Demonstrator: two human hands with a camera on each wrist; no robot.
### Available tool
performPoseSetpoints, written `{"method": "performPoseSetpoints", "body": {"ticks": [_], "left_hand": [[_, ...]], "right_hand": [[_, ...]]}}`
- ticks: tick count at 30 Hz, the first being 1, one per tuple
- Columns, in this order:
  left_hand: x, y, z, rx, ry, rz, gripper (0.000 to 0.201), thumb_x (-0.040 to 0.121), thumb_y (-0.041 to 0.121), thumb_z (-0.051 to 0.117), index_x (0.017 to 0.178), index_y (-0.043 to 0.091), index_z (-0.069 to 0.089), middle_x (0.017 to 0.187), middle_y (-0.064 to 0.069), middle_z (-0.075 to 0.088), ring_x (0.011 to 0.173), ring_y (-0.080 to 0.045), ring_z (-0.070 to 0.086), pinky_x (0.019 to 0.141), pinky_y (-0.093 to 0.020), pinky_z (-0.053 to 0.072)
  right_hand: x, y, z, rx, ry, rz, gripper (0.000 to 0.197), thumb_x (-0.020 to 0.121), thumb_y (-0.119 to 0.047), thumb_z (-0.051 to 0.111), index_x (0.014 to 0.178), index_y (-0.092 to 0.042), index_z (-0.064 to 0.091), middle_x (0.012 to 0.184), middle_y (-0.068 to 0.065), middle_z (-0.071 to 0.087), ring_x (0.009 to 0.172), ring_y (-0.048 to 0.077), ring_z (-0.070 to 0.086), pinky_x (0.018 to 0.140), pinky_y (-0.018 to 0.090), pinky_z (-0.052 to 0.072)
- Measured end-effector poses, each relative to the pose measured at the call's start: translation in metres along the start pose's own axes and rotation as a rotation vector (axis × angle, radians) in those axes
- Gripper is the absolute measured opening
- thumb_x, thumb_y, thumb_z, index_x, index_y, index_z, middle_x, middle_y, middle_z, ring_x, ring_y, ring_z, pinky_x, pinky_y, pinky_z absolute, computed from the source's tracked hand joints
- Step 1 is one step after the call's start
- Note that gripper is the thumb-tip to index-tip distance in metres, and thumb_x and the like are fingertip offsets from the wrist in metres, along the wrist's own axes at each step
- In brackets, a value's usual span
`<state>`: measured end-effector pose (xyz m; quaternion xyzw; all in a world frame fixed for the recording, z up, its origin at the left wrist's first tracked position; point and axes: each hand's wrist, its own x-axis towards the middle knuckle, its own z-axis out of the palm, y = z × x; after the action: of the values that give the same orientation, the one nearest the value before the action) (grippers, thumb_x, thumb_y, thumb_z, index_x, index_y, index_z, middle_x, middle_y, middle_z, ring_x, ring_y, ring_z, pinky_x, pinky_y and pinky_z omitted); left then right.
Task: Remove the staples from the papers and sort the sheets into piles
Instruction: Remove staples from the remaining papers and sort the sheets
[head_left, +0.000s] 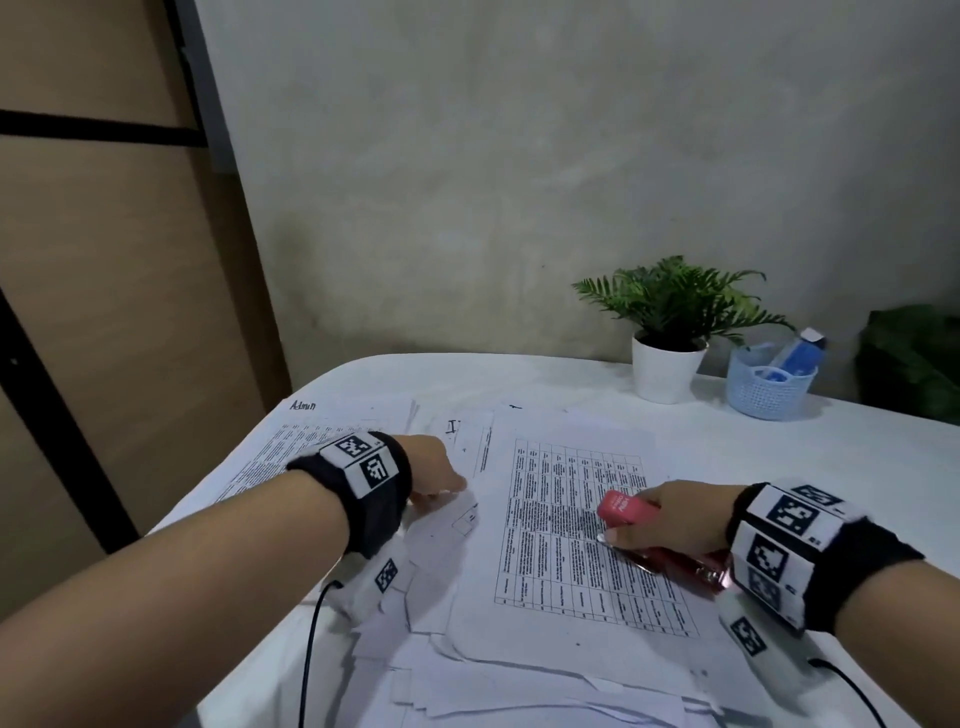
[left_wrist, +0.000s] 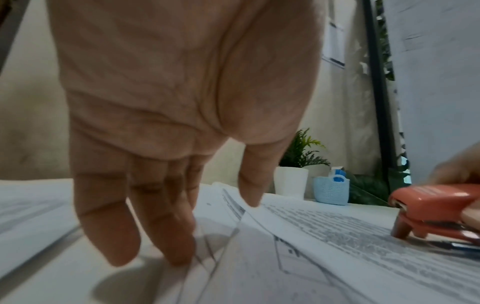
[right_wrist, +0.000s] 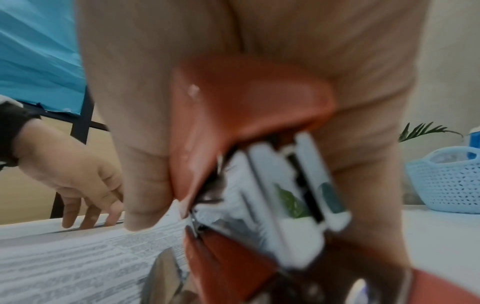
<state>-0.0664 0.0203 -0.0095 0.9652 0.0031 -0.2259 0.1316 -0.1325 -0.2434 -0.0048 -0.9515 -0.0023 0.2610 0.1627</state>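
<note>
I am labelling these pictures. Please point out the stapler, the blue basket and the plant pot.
stapler (head_left: 626, 510): head view, on its red top cover.
blue basket (head_left: 768, 391): head view, on its front wall.
plant pot (head_left: 666, 370): head view, on its white side.

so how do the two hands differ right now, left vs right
The left hand holds nothing: its straight fingers touch the loose papers. The right hand grips the red stapler, fingers curled round it. The left hand sits at the left edge of the printed table sheet; the right hand is over that sheet with the stapler on it. Both wear black wristbands with square markers and reach over the paper-covered table.
</note>
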Motion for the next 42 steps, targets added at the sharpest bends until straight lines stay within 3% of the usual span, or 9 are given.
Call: {"method": "performPoseSetpoints", "body": {"ticks": [3,8,18,22,25,28,33,38,42], "left_hand": [[0.005,0.001,0.0,-0.172,-0.032,-0.044,0.026,0.094,0.027,0.055,0.077,0.007,0.057,0.091,-0.009,0.062,0.077,-0.025,0.062,0.086,-0.038,0.054],[0.012,0.003,-0.009,-0.309,-0.081,-0.072,0.021,0.091,0.023,0.063,0.079,0.005,0.06,0.068,-0.004,0.063,0.052,-0.015,0.055,0.057,-0.023,0.048],[0.031,0.011,-0.004,-0.367,-0.073,-0.073,0.021,0.083,0.023,0.069,0.08,0.004,0.06,0.076,-0.012,0.057,0.067,-0.025,0.055,0.067,-0.03,0.053],[0.024,0.028,-0.004,0.0,0.014,0.01,0.05,0.081,0.043,0.061,0.112,0.003,0.059,0.112,-0.009,0.064,0.095,-0.025,0.062,0.089,-0.031,0.052],[0.021,0.035,-0.007,0.092,0.123,0.088,0.051,0.084,0.034,0.06,0.126,0.006,0.053,0.121,-0.005,0.06,0.107,-0.023,0.059,0.091,-0.031,0.048],[0.013,0.03,-0.012,-0.04,0.136,0.151,0.033,0.083,0.023,0.064,0.113,0.01,0.058,0.109,-0.004,0.064,0.097,-0.022,0.064,0.078,-0.028,0.055],[-0.015,0.013,-0.036,-0.522,0.242,0.387,0.015,0.088,0.008,0.065,0.1,0.016,0.064,0.098,-0.004,0.071,0.083,-0.02,0.066,0.069,-0.029,0.054],[-0.047,-0.006,-0.042,-0.969,0.183,0.576,0.031,0.09,0.002,0.057,0.12,0.008,0.06,0.112,-0.011,0.07,0.099,-0.027,0.068,0.083,-0.033,0.058],[-0.059,-0.014,-0.029,-1.15,0.326,0.647,0.028,0.093,0.007,0.052,0.119,0.008,0.061,0.112,-0.01,0.071,0.094,-0.02,0.071,0.079,-0.028,0.058]], "right_hand": [[0.002,0.001,0.0,-0.023,0.016,-0.014,0.047,0.077,-0.065,0.056,0.106,-0.027,0.061,0.093,-0.005,0.069,0.08,0.01,0.066,0.081,0.025,0.053],[0.003,0.001,0.002,-0.055,0.029,-0.033,0.048,0.077,-0.066,0.054,0.103,-0.026,0.061,0.093,-0.006,0.068,0.079,0.01,0.063,0.082,0.025,0.051],[0.009,0.009,0.0,-0.068,0.035,-0.059,0.046,0.078,-0.066,0.053,0.1,-0.026,0.061,0.095,-0.004,0.067,0.08,0.011,0.062,0.08,0.024,0.049],[0.01,0.009,0.0,-0.106,0.04,-0.07,0.051,0.08,-0.066,0.051,0.106,-0.024,0.061,0.1,-0.002,0.067,0.088,0.014,0.064,0.081,0.025,0.049],[0.012,0.01,0.001,-0.11,0.02,-0.072,0.05,0.079,-0.067,0.051,0.104,-0.025,0.06,0.097,-0.003,0.067,0.086,0.013,0.064,0.081,0.025,0.05],[0.01,0.011,-0.001,-0.086,0.023,-0.082,0.042,0.079,-0.066,0.052,0.094,-0.026,0.06,0.093,-0.004,0.066,0.082,0.012,0.062,0.078,0.024,0.048],[0.001,0.02,-0.02,0.166,0.162,-0.083,0.037,0.083,-0.061,0.053,0.095,-0.027,0.06,0.085,-0.003,0.068,0.065,0.01,0.061,0.064,0.023,0.052],[-0.002,0.025,-0.034,1.009,0.27,-0.286,0.046,0.073,-0.049,0.065,0.098,-0.011,0.06,0.072,0.005,0.065,0.063,0.022,0.057,0.064,0.033,0.048],[-0.007,0.02,-0.032,1.263,0.216,-0.336,0.042,0.066,-0.04,0.067,0.093,-0.009,0.058,0.066,0.007,0.064,0.061,0.023,0.055,0.063,0.034,0.049]]}}
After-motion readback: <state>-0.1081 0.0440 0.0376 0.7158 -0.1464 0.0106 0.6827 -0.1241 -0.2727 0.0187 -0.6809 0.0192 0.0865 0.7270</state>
